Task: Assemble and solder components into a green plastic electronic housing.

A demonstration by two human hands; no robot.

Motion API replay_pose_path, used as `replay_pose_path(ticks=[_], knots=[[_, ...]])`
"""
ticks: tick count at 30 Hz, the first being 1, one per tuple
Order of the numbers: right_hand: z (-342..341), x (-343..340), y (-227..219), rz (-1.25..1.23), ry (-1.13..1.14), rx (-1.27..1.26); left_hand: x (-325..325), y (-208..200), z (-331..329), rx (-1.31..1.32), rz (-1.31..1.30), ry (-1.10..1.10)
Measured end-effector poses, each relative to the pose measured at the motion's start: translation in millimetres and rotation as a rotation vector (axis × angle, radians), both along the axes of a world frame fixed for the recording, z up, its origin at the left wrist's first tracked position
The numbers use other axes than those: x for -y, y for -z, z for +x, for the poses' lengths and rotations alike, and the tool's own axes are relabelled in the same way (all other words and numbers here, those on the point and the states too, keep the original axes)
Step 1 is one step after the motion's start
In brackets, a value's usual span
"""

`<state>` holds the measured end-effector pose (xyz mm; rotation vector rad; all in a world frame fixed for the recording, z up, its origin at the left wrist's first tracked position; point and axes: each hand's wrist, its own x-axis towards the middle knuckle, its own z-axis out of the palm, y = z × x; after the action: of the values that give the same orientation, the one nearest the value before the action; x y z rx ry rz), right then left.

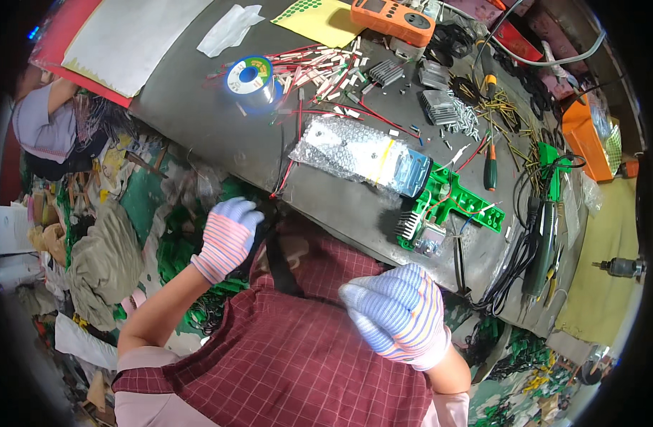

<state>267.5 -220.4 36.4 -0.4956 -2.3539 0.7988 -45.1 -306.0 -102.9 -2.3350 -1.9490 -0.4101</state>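
Observation:
Both hands wear white knit gloves with blue and orange stripes. My left hand (232, 237) hovers off the table's front edge, its fingers loosely bent and slightly apart, nothing visible in it. In front of the maroon checked apron (284, 356), my right hand (399, 312) has its fingers curled together; whatever is inside is hidden. Beyond it, on the table's near edge, lies a green plastic tool housing (463, 205) with wires, a finned metal heat sink (408, 225) and a battery pack in bubble wrap (355, 153) at its left end. Neither hand touches the housing.
The dark table (177, 92) bears a solder spool (252, 84), wired white connectors (323, 75), loose heat sinks (439, 107), screws, screwdrivers (490, 167) and an orange multimeter (393, 21). Black cables (515, 263) lie right. Another person's arm (56, 99) is at far left.

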Motion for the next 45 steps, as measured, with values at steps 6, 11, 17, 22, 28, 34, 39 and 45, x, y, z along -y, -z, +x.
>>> replay_pose_path(ticks=[6, 11, 17, 22, 28, 34, 39, 45], knots=[[-8.7, 13.1, 6.5, -0.017, 0.03, -0.001, -37.7, 44.5, -8.3, -0.52, -0.729, 0.224], [-6.5, 15.8, 13.5, -0.045, 0.045, -0.009, -39.4, 87.1, -60.1, -0.769, -1.282, 0.091], [-21.6, 16.5, 21.6, -0.084, 0.024, -0.074, -50.1, 15.6, -61.0, -0.827, -1.155, 0.123], [-25.7, 12.7, 23.0, -0.035, 0.004, -0.086, -56.5, -7.6, -62.5, -0.687, -1.411, 0.152], [-40.6, 14.9, 11.0, -0.165, 0.171, -0.054, -61.0, -124.9, 32.6, 0.446, -0.344, 0.337], [-25.0, 5.9, -2.2, -0.495, 0.112, -0.061, -59.0, -134.0, 103.3, 0.698, 0.179, 0.195], [14.6, -6.4, -16.9, 0.062, 0.334, 0.255, -76.9, -126.6, 104.6, 0.709, 0.169, 0.251], [24.1, -37.9, -22.4, -0.159, 0.282, 0.215, -84.5, -134.2, 127.2, 0.572, 0.154, 0.466]])
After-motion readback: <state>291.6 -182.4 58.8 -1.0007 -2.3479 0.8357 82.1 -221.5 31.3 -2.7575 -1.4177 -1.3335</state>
